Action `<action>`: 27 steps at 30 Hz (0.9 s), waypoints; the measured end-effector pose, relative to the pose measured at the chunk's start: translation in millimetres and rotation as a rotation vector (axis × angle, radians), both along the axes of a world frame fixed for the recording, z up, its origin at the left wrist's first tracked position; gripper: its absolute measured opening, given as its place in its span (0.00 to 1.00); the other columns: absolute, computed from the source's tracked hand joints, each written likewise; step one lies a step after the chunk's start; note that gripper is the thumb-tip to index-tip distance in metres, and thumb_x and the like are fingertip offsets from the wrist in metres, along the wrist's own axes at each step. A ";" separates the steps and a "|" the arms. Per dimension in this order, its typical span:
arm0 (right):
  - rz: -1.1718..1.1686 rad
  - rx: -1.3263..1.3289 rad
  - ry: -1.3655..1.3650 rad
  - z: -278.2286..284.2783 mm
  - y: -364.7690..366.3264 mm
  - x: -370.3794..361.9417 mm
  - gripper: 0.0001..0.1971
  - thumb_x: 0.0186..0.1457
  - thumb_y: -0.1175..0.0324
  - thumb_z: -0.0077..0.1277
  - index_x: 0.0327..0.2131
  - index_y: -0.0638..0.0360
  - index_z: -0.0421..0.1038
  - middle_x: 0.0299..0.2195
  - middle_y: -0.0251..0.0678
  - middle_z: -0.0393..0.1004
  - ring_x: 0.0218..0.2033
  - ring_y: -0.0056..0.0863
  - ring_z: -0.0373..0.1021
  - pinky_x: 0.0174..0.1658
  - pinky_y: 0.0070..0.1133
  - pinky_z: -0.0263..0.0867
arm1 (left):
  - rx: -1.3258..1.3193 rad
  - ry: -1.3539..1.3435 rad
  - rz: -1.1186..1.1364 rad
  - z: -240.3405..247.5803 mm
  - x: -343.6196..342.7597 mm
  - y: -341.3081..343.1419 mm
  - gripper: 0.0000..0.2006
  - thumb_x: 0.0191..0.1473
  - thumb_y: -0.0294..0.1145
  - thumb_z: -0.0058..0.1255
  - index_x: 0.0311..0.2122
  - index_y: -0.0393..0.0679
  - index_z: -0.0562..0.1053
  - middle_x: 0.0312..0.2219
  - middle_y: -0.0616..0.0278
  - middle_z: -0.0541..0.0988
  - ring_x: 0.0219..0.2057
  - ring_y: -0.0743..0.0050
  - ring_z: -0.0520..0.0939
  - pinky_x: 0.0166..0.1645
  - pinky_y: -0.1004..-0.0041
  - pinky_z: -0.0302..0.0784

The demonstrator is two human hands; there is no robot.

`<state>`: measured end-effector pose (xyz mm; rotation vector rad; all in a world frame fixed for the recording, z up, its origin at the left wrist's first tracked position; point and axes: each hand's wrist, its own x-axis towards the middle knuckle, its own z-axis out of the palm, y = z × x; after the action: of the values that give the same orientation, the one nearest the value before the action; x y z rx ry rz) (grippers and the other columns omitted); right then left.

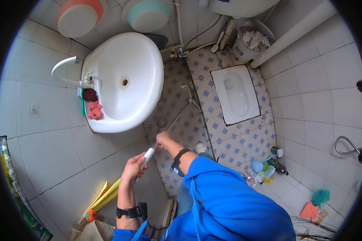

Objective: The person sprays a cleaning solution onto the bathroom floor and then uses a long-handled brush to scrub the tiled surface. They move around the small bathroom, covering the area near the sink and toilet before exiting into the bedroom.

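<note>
Shelving with coloured packets (12, 188) shows at the far left edge against the tiled wall. Just right of it, low down, a yellow cloth (104, 197) leans at the wall near an orange object on the floor. Higher up, a white curved tap (66, 66) arches over the rim of a white oval washbasin (136, 68), and on that rim lie a dark red cloth and a pink rag (95, 110) beside a green toothbrush. Two round plastic basins, one orange-rimmed (78, 16) and one teal-rimmed (147, 14), sit above the washbasin.

Below the washbasin, the left hand (133, 168), with a black watch on its wrist, is clenched around the white grip (148, 154) at the end of a long thin pole (177, 116). Just to the right, the right hand (163, 139), in a blue sleeve with a dark wristband, closes its fingers around the same pole a little further along. From there the pole slants up and away over the blue-and-white patterned floor, its far end reaching a thin metal rail (195, 100) beside the white squat toilet (235, 94).

Right of the toilet, a bucket full of crumpled paper (249, 42) stands by a white pipe (297, 32). Bottles and cleaning containers (265, 168) cluster on the floor lower right, with teal and orange cloths (315, 205) beyond them.
</note>
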<state>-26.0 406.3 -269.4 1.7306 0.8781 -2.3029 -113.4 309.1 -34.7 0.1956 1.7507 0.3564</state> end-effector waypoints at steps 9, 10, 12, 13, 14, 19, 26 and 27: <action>-0.016 0.079 -0.068 43.7 -18.4 -11.8 0.20 0.58 0.65 0.41 0.25 0.77 0.73 0.21 0.54 0.76 0.18 0.41 0.76 0.16 0.34 0.68 | -0.019 0.124 0.091 45.5 29.2 -11.9 0.21 0.64 0.37 0.45 0.61 0.53 0.66 0.20 0.68 0.72 0.13 0.88 0.61 0.17 0.82 0.57; -0.054 0.195 -0.097 43.9 -11.3 -11.4 0.21 0.58 0.64 0.41 0.25 0.76 0.73 0.22 0.54 0.76 0.18 0.42 0.76 0.17 0.35 0.69 | -0.004 0.139 0.078 45.8 30.0 -5.0 0.21 0.63 0.36 0.45 0.61 0.53 0.66 0.20 0.69 0.71 0.13 0.87 0.62 0.17 0.81 0.58; -0.181 0.237 -0.157 36.7 9.8 -17.2 0.25 0.60 0.56 0.40 0.27 0.75 0.74 0.24 0.56 0.77 0.23 0.43 0.77 0.24 0.36 0.73 | 0.041 0.131 0.098 37.3 28.1 15.4 0.21 0.63 0.36 0.46 0.61 0.53 0.66 0.20 0.69 0.71 0.13 0.86 0.63 0.17 0.81 0.59; -0.224 0.227 -0.108 26.5 27.3 -17.4 0.23 0.62 0.55 0.39 0.32 0.70 0.71 0.23 0.49 0.75 0.20 0.39 0.75 0.21 0.33 0.70 | 0.062 0.124 0.077 27.1 23.9 28.6 0.21 0.63 0.37 0.45 0.61 0.53 0.66 0.20 0.69 0.71 0.13 0.86 0.63 0.17 0.81 0.59; -0.338 0.084 0.008 15.9 45.8 -17.7 0.21 0.63 0.53 0.39 0.36 0.66 0.68 0.22 0.42 0.74 0.17 0.35 0.72 0.19 0.30 0.68 | 0.100 0.075 0.101 14.3 18.1 44.2 0.21 0.63 0.37 0.45 0.61 0.53 0.66 0.21 0.70 0.71 0.14 0.86 0.63 0.17 0.81 0.59; -0.025 0.346 -0.085 -25.3 90.9 -43.7 0.11 0.57 0.68 0.41 0.30 0.64 0.72 0.18 0.43 0.73 0.16 0.32 0.72 0.17 0.29 0.65 | 0.156 -0.296 0.399 -48.4 -18.7 98.8 0.22 0.66 0.35 0.38 0.64 0.53 0.60 0.24 0.65 0.71 0.15 0.90 0.59 0.15 0.89 0.54; 0.429 0.293 -0.141 -46.3 56.6 -60.3 0.08 0.51 0.72 0.47 0.27 0.65 0.76 0.21 0.49 0.77 0.22 0.35 0.76 0.24 0.29 0.70 | 0.042 -0.419 0.583 -62.0 -23.4 43.4 0.22 0.67 0.39 0.36 0.65 0.55 0.58 0.24 0.66 0.68 0.14 0.90 0.56 0.14 0.90 0.48; 0.360 0.230 -0.153 -46.6 44.7 -57.0 0.08 0.51 0.73 0.49 0.30 0.66 0.75 0.23 0.51 0.77 0.24 0.37 0.77 0.26 0.30 0.71 | 0.046 -0.417 0.562 -59.4 -20.0 32.1 0.22 0.67 0.40 0.37 0.65 0.55 0.58 0.24 0.66 0.68 0.14 0.90 0.56 0.14 0.90 0.49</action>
<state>-83.0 451.0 -316.0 1.6382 1.3400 -1.8753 -133.4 341.1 -94.0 -0.3286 1.3579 0.7849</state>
